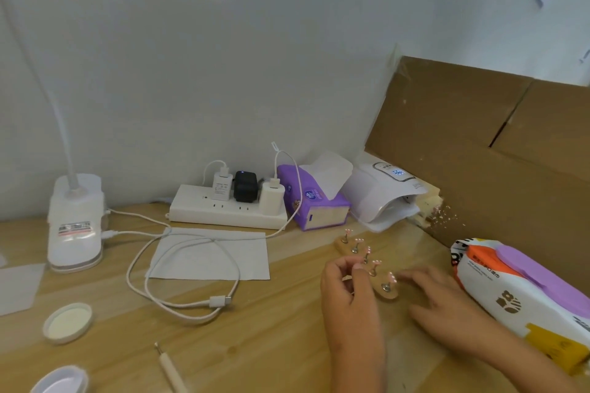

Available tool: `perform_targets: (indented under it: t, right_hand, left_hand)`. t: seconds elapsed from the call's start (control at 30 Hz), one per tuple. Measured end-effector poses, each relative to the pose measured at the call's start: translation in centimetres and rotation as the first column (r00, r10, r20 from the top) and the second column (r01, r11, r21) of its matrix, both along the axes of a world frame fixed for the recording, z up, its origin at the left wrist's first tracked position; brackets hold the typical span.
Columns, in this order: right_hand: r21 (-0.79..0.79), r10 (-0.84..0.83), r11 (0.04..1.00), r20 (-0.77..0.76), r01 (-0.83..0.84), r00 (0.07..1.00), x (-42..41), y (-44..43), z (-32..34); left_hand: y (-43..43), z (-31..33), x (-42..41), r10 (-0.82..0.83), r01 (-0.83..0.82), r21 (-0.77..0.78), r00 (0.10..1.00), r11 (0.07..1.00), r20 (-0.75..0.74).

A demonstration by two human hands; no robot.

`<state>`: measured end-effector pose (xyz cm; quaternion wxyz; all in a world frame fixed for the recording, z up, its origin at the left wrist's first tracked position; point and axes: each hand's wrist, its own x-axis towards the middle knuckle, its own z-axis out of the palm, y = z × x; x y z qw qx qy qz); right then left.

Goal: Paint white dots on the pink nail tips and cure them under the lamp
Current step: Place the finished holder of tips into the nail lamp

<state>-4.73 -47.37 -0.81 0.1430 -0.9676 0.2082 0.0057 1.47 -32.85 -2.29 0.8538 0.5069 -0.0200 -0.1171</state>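
Wooden holder strip [389, 293] with five pink nail tips [377, 263] on small stands lies on the table [271, 329], just in front of the curing lamp [380, 198]. Left hand [348, 289] is at the strip's left edge, fingers curled; can't tell whether they actually pinch it. Right hand [443, 300] lies flat just right of the strip, fingers spread, blurred, holding nothing. Dotting tool [167, 367] lies on the table well to the left, untouched.

My left hand [346, 284] is half curled, thumb and forefinger close together. My right hand [437, 292] lies flat, fingers stretched toward the left.
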Motion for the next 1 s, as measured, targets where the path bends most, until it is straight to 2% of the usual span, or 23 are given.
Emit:
perform_targets:
  t: [0.1,0.23,0.37,0.53,0.63,0.7,0.83,1.0]
  right_hand:
    - [-0.045,0.068,0.996,-0.052,-0.071,0.996,-0.9,1.4,1.1]
    - [-0.018,-0.062,0.998,0.149,0.065,0.987,0.9,2.5,1.1]
    - [0.013,-0.155,0.988,0.135,0.155,0.979,2.0,3.0,1.4]
    - [-0.191,-0.235,0.949,0.096,0.25,0.967,0.5,2.2,2.2]
    - [-0.258,-0.265,0.908,0.256,0.33,0.93,0.2,1.0,3.3]
    - [-0.289,-0.311,0.869,0.309,0.4,0.899,0.7,-0.3,4.4]
    - [-0.267,-0.379,0.856,0.257,0.442,0.889,3.0,-2.8,6.2]
    - [-0.238,-0.395,0.865,0.223,0.442,0.891,5.9,-4.5,5.4]
  left_hand:
    - [0.0,0.1,0.0,0.008,-0.009,-0.021,1.0,1.0,-0.015]
    - [0.2,0.2,0.1,-0.004,0.003,-0.016,1.0,1.0,-0.03]
    - [0.5,0.5,0.3,-0.015,0.015,-0.003,0.998,1.0,-0.056]
    - [0.6,0.4,0.2,-0.016,0.015,-0.024,0.999,1.0,-0.051]
    - [0.6,0.3,0.0,-0.024,0.022,-0.043,0.998,0.999,-0.049]
    - [0.6,0.4,0.0,-0.038,0.034,-0.052,0.997,0.998,-0.06]
    - [0.4,0.3,0.2,-0.043,0.04,-0.052,0.997,0.998,-0.07]
    - [0.2,0.1,0.4,-0.053,0.05,-0.038,0.997,0.998,-0.064]
